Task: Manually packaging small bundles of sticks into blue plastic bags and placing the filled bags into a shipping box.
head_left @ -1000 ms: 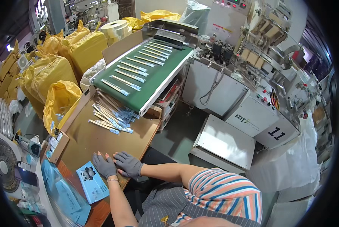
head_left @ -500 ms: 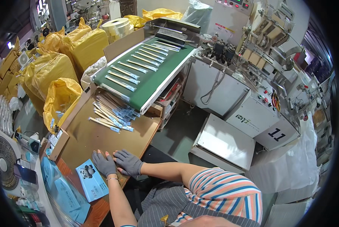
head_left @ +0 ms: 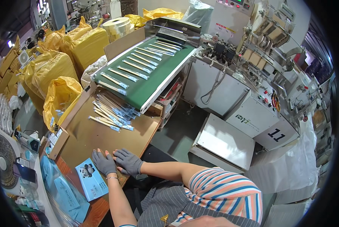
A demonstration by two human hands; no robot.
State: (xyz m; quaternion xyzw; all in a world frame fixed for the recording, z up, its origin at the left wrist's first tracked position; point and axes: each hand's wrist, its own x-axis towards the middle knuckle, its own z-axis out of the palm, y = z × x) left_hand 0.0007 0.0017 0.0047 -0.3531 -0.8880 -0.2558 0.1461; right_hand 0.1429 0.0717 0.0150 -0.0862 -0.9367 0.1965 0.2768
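Note:
Both of my hands wear grey gloves that leave the fingertips bare. My left hand (head_left: 104,163) lies flat at the near edge of the brown work table (head_left: 76,142), fingers stretched out and holding nothing. Close beside it my right hand (head_left: 128,162) rests on the same edge, its fingers also extended and empty. Next to my left hand is a light-blue packet (head_left: 91,181) with a panda picture. Farther up the table, a loose pile of slim wrapped wooden sticks (head_left: 112,113), which look like packaged chopsticks, lies below the end of a green conveyor belt (head_left: 133,87).
Several wrapped sticks (head_left: 141,65) ride spaced along the belt. Left of the table stand an open yellow bag (head_left: 63,92), clear blue packaging bags (head_left: 65,195) and a fan (head_left: 3,162). A white machine (head_left: 249,109) and a low white platform (head_left: 226,142) are on the right.
The sticks on the belt have travelled toward its near left end, and more show at the far end. My hands and the pile on the table look unmoved.

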